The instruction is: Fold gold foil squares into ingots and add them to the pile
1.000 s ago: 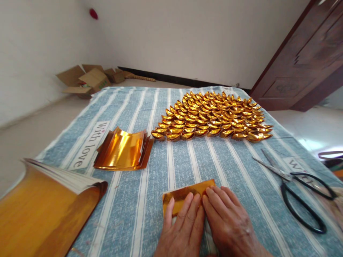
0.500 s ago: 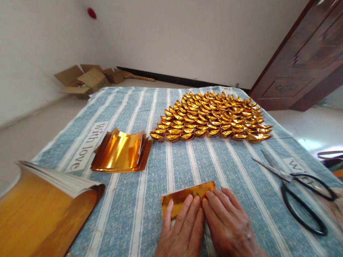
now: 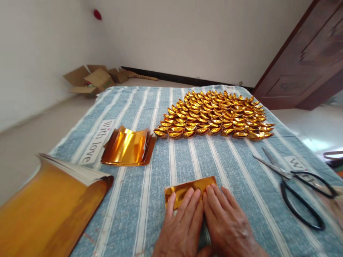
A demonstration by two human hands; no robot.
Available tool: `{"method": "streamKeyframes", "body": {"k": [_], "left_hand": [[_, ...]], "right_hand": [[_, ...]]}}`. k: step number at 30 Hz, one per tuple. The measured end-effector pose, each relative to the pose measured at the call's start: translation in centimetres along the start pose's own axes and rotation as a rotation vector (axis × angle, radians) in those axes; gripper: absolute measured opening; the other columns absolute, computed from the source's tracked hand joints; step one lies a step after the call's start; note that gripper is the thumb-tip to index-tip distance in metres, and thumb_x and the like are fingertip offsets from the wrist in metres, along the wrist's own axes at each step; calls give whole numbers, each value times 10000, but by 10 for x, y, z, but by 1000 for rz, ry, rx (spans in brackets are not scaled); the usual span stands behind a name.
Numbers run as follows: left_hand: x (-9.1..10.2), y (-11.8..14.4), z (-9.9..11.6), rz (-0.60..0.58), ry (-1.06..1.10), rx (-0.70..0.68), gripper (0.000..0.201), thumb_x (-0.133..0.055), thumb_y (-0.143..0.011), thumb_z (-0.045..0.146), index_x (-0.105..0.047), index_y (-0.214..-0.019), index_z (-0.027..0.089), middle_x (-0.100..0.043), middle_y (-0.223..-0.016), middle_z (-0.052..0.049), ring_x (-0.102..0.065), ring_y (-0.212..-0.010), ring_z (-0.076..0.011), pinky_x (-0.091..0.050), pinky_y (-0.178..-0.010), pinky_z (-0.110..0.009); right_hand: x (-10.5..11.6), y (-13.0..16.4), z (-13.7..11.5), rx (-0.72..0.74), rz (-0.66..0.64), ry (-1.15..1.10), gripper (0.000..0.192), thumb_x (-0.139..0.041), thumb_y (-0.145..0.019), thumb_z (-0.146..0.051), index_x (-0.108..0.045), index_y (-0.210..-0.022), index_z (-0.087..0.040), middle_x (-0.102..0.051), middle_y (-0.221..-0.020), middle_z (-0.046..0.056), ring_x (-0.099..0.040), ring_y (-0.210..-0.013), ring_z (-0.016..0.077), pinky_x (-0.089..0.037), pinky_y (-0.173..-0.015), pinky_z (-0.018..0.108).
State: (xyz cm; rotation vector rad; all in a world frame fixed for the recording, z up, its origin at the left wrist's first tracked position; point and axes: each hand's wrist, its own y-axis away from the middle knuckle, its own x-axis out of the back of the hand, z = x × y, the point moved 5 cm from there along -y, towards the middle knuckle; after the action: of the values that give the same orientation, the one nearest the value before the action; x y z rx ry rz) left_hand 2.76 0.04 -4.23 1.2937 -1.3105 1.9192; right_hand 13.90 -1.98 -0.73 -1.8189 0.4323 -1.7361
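Observation:
A folded piece of gold foil paper [image 3: 179,195] lies flat on the striped cloth in front of me. My left hand [image 3: 180,221] rests on it with fingers stretched out, the little finger set apart near the paper's left end. My right hand [image 3: 227,221] lies beside it, its straight fingers pressing on the right part of the paper. The fingertips of both hands nearly meet in the middle. The paper's lower edge is hidden under the fingers. Neither hand is closed round anything.
Many folded gold paper ingots [image 3: 214,116] stand in rows at the back right. Smaller gold foil sheets [image 3: 127,146] are stacked at left, larger gold sheets [image 3: 53,207] at front left. Black-handled scissors [image 3: 288,175] lie open at right. Cardboard boxes [image 3: 98,80] sit beyond the striped cloth [image 3: 150,171].
The view has shifted slightly, so the things on the table appear a little moved. Both hands still lie on the folded paper, the fingers almost in the same place.

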Motion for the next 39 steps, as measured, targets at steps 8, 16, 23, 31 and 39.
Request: {"method": "streamKeyframes", "body": {"k": [8,16,23,31,39], "left_hand": [[26,-13,6,-283,214,139,753,-576,-886,366,-208,-1473,70,-375,-1485,-230,-299,-1405,-344,-309,-1079,-650],[39,-16,-1,-380,281,152,750,-658,-835,430,-346,-1383,24,-388,-1450,-293,-286,-1401,-372,-336,-1077,-619],[39,-10,-11,-314,243,91,729,-660,-826,475,-399,-1366,60,-428,-1436,-265,-326,-1390,-344,-358,-1087,-553],[39,-5,-19,-294,95,28,640,-638,-853,452,-467,-1336,67,-505,-1393,-216,-428,-1336,-318,-425,-1058,-476],[50,6,-27,-195,-7,30,389,-572,-915,341,-565,-1238,125,-572,-1343,-159,-512,-1273,-281,-464,-1023,-456]], "right_hand": [[8,4,2,186,-115,40,361,-353,-820,-61,-685,-960,-61,-717,-1017,192,-665,-991,304,-490,-880,433],[2,19,4,232,-139,30,309,-428,-858,-142,-600,-1111,-100,-635,-1148,232,-605,-1103,340,-529,-841,451],[-3,25,2,183,-245,1,490,-715,-771,-257,-559,-1210,-108,-550,-1260,281,-537,-1188,423,-507,-888,522],[0,20,8,123,-304,-58,452,-724,-801,-310,-598,-1192,-123,-562,-1273,258,-535,-1213,381,-494,-921,512],[-1,22,14,125,-257,-151,385,-680,-837,-273,-588,-1167,-98,-578,-1265,219,-545,-1214,335,-504,-953,481]]}}
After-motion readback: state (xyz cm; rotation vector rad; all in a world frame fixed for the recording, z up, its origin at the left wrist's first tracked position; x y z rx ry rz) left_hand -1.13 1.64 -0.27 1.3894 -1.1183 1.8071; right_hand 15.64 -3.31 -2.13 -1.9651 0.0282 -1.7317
